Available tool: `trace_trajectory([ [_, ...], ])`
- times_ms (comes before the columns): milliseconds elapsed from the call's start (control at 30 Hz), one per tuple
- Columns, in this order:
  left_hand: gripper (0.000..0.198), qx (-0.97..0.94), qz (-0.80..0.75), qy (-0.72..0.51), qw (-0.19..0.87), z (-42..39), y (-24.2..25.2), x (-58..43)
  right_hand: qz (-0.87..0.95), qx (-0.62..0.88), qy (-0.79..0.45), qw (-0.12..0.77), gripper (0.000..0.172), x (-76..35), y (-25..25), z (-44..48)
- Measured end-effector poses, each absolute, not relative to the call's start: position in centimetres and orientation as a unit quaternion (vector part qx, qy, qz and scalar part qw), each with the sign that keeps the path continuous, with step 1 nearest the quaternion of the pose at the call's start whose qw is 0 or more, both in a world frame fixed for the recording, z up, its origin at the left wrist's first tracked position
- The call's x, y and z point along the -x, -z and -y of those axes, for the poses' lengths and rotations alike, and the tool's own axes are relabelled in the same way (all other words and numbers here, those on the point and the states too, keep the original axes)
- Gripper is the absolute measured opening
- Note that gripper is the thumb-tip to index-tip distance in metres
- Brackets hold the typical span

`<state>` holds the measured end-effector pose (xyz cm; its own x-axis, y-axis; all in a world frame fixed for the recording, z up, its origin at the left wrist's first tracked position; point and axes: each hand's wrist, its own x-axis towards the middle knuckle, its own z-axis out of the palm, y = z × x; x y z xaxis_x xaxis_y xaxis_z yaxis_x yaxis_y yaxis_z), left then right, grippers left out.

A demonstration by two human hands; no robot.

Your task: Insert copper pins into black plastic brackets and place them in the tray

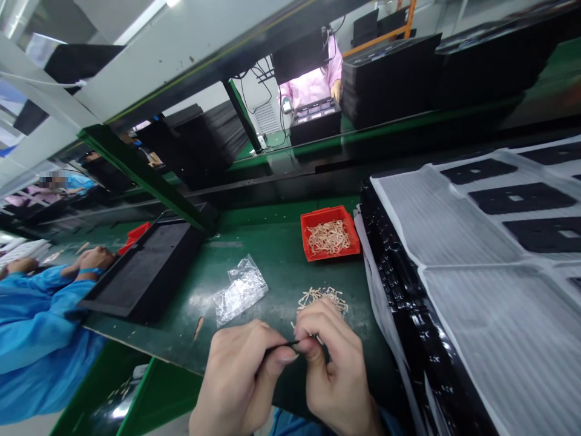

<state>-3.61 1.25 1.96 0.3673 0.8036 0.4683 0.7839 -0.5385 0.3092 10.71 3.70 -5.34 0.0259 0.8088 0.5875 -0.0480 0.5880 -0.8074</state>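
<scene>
In front of me, my left hand [242, 378] pinches a thin flat black piece [284, 345] between thumb and fingers. The piece is seen nearly edge-on, so its shape is hidden. My right hand [336, 360] is closed with thumb and fingertips pressed together at the right end of the same piece. Just beyond the right hand lies a loose pile of small tan bent strips [322, 295], partly covered by the fingers. A red bin [309, 251] farther back holds many more such strips. To the left of it lies a crumpled clear plastic bag [240, 290].
At right, a tall stack of black trays under a white foam sheet [476, 303] carries flat black cut-outs [521, 198]. At left stands a black tray [140, 266], beside a co-worker's blue sleeve [31, 327]. A green post [140, 175] rises behind. Another person in pink [308, 88] sits across.
</scene>
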Motion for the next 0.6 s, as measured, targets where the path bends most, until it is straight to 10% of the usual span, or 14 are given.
trace_trajectory([
  [600, 0.013, -0.851, -0.374, -0.358, -0.09, -0.6, -3.2, 1.1, 0.467, 0.289, -0.253, 0.797, 0.027, -10.0, 4.4, -2.7],
])
